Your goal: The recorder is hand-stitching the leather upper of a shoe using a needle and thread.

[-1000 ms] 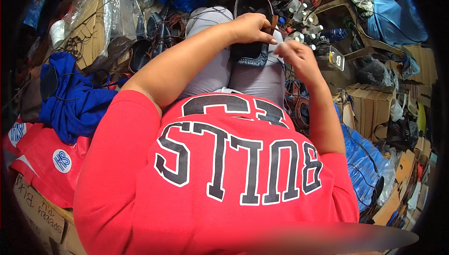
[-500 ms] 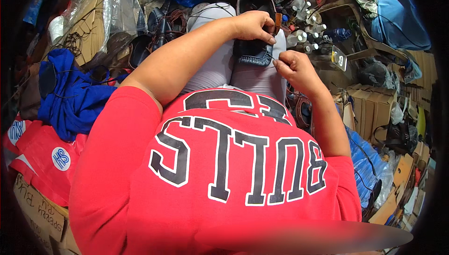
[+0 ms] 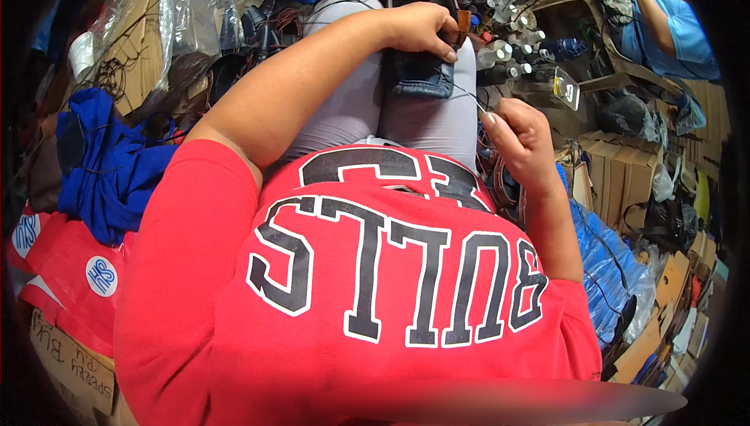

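At the left we see a red bag (image 3: 66, 258) on the near side, a bundle of blue cloth (image 3: 105, 168) just beyond it, and cardboard (image 3: 152, 51) under clear plastic farther off. In the middle, our left hand (image 3: 426, 28) reaches across and grips the side of a black shoe (image 3: 422, 82), thumb toward us. The shoe lies on our right thigh (image 3: 430, 125), its long axis running near to far: the toe points toward us, the rimmed opening lies at the far end. A brown tab (image 3: 464, 24) shows at its right edge. A dark strand (image 3: 462, 90) slants from the toe to our right hand (image 3: 522, 137), which is pinched on a slim pale tool (image 3: 481, 110). Farther right, we see bottles (image 3: 533, 37) and cardboard boxes (image 3: 617, 172).
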Action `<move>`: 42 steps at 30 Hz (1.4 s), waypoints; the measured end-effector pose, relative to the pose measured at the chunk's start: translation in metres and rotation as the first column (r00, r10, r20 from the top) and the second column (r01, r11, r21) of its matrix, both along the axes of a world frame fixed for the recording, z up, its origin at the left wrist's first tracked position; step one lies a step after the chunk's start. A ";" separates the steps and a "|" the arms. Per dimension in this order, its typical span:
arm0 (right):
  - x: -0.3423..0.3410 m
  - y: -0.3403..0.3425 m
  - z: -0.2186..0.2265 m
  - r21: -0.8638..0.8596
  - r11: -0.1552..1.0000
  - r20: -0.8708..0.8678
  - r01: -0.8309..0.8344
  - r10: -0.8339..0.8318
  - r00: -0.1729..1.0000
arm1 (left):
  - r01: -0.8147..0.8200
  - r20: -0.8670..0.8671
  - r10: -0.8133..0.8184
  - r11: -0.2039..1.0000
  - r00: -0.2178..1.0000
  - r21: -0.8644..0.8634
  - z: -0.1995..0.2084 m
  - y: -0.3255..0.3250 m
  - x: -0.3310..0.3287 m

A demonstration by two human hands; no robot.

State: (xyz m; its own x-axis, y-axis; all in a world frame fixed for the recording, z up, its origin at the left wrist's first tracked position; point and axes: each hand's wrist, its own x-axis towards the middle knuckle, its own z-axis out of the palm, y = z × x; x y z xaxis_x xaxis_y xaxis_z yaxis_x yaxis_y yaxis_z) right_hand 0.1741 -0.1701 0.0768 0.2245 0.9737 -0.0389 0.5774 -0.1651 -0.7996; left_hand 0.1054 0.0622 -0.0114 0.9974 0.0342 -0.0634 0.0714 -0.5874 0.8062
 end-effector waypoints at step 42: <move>0.025 0.043 -0.018 -0.167 0.979 0.322 -0.114 0.164 0.932 | 0.166 -0.115 -0.181 0.977 0.977 -0.135 0.017 0.009 -0.012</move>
State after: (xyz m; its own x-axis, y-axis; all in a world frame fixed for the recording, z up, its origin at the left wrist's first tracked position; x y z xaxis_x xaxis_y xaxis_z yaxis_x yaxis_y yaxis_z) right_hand 0.1994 -0.1272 0.0583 0.1112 0.9858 -0.1261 0.8313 -0.1618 -0.5318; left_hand 0.0937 0.0712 0.0056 0.9710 -0.1547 -0.1822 0.0832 -0.4959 0.8644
